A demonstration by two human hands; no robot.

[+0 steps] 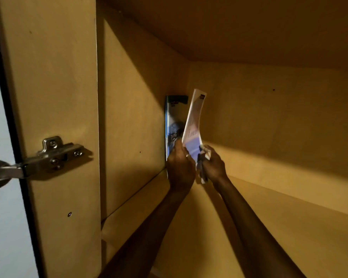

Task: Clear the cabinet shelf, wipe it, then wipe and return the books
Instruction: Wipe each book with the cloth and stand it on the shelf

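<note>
Deep in the cabinet's back left corner a dark blue book (172,125) stands upright against the left side wall. A thin pale book (193,125) with a pink and blue cover leans beside it, tilted right and slightly bent. My left hand (180,167) grips the pale book's lower edge from the left. On the book's right side, my right hand (213,165) holds a crumpled white cloth (206,155) against its lower cover. Both arms reach in over the wooden shelf (269,227).
The open cabinet door (54,97) stands at the left with a metal hinge (54,155). The cabinet's left wall (133,117), back wall (269,121) and the shelf above (229,27) enclose the space. The shelf to the right of the books is bare wood.
</note>
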